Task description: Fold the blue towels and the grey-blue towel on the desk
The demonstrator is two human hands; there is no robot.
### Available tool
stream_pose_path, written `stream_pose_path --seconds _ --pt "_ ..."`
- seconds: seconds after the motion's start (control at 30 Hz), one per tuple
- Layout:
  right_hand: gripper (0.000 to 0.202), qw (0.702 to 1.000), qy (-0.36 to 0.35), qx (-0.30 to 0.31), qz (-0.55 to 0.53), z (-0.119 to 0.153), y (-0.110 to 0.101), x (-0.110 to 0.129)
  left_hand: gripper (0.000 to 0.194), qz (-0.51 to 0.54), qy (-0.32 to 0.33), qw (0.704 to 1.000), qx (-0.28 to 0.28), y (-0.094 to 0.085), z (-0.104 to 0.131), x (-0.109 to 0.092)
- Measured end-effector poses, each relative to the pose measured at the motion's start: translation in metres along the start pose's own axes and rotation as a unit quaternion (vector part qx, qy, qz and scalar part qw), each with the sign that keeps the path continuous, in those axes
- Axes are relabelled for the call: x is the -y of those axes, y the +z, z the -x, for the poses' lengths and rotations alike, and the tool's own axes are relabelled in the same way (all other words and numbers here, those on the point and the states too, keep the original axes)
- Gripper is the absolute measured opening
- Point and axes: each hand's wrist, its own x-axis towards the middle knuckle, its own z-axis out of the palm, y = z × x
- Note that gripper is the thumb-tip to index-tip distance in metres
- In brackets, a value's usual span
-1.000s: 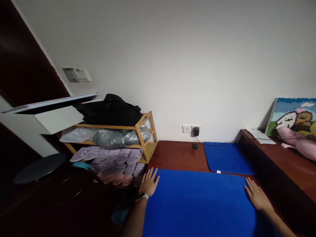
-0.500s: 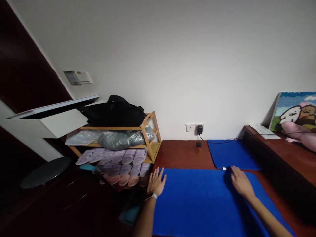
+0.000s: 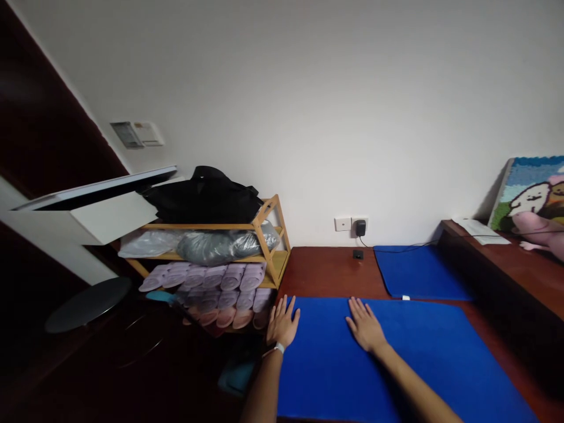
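Blue cloth, perhaps a towel or mat, lies flat on the reddish-brown wooden tabletop in my head view. I have my left hand at its far left corner, palm down with fingers spread. My right hand rests near its far edge, fingers slightly fanned. A smaller blue cloth lies just beyond, nearer the wall.

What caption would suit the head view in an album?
Left hand and right hand spread on a blue mat.
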Motion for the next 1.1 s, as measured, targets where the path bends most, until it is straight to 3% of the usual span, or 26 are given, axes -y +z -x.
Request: stream_pose_path --seconds 0.23,0.33,0.43,0.63,0.73,0.8,0.9,1.0,1.1 --pt "0.072 0.98 0.177 -0.043 0.079 0.078 -0.042 -0.221 0.059 -0.01 0.007 1.0 -0.001 0.0 -0.003 0.001" --pt "0.077 0.968 0.235 -0.055 0.072 0.1 -0.053 -0.286 0.058 -0.014 0.0 1.0 0.0 -0.001 -0.004 0.0" --pt "0.084 0.965 0.245 -0.091 0.036 0.106 -0.051 -0.311 0.057 -0.015 -0.003 1.0 0.0 -0.002 -0.004 -0.001" --pt "0.086 0.958 0.237 -0.152 -0.046 0.103 -0.049 -0.313 0.057 -0.013 -0.001 1.0 -0.002 -0.003 -0.004 -0.002" --pt "0.091 0.952 0.256 -0.159 -0.046 0.097 -0.059 -0.286 0.058 -0.012 0.0 1.0 0.004 -0.004 -0.003 -0.003" --pt "0.09 0.953 0.245 -0.173 -0.036 0.086 -0.06 -0.241 0.058 -0.009 0.0 1.0 0.003 -0.003 -0.002 -0.002" --pt "0.084 0.978 0.15 -0.146 -0.021 0.059 -0.046 -0.137 0.058 0.003 -0.001 1.0 -0.003 -0.003 -0.002 -0.002" --pt "0.08 0.994 0.042 -0.094 -0.022 0.025 -0.017 -0.022 0.059 0.011 0.001 1.0 0.003 -0.002 -0.002 -0.002" --pt "0.075 0.998 -0.039 -0.028 -0.03 -0.001 0.008 0.067 0.059 0.014 0.001 1.0 0.009 -0.003 -0.002 -0.002"
